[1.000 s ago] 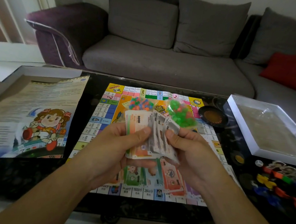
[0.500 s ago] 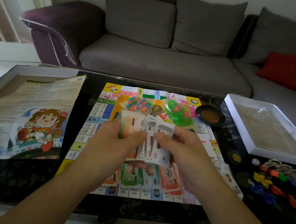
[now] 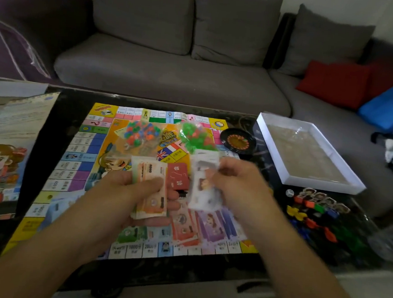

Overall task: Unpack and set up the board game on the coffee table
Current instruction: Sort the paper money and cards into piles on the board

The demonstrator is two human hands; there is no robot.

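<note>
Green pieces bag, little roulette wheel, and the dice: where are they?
Green pieces bag (image 3: 193, 134), head view, on the bag's middle.
Roulette wheel (image 3: 237, 141), head view, on its orange centre.
Dice (image 3: 289, 192), head view, on its top face.

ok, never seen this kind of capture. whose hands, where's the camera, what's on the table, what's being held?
There is no robot: a person wears one wide-angle camera on the head, looking down at their own bare hands. The colourful square game board lies flat on the dark coffee table, with two clear bags of small plastic pieces on it. The left hand grips an orange stack of paper play money. The right hand holds a few pale notes, blurred. The white shallow box tray sits on the right.
</note>
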